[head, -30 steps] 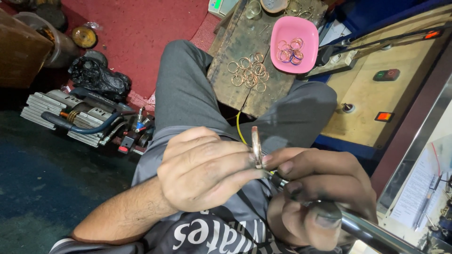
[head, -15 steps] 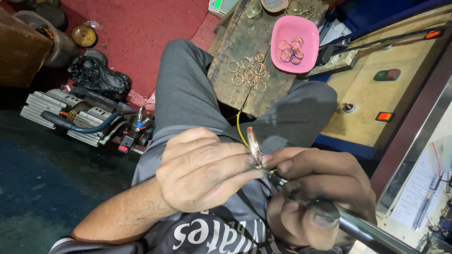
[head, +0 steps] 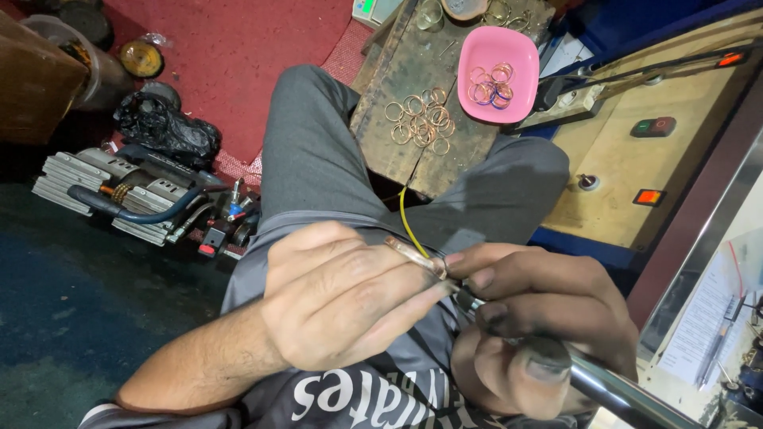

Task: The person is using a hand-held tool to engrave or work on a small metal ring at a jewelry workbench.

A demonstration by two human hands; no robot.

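The left hand (head: 342,306) has its grip closed on a thin metal ring (head: 413,256), pinched between thumb and forefinger at the near middle of the view, just above the lap. The right hand (head: 540,318) is clenched around a shiny steel rod (head: 612,385) that runs off toward the near right corner; its tapered tip meets the ring right where the two hands touch.

To do this well, the ring should probably sit square on the rod, not tilted, with the left fingertips pressing evenly on both sides so it does not twist. The right hand would do best to keep the rod steady and let the left do the fine turning. A slip could send the ring down into the lap.

The ring is slim, coppery-gold and glossy, seen nearly edge-on, so its full roundness is hard to tell. A yellow wire (head: 407,218) trails just beyond it.

Farther off, a worn wooden tabletop (head: 397,71) carries a loose cluster of similar rings (head: 419,121), and a pink bowl (head: 498,75) to its right holds more.
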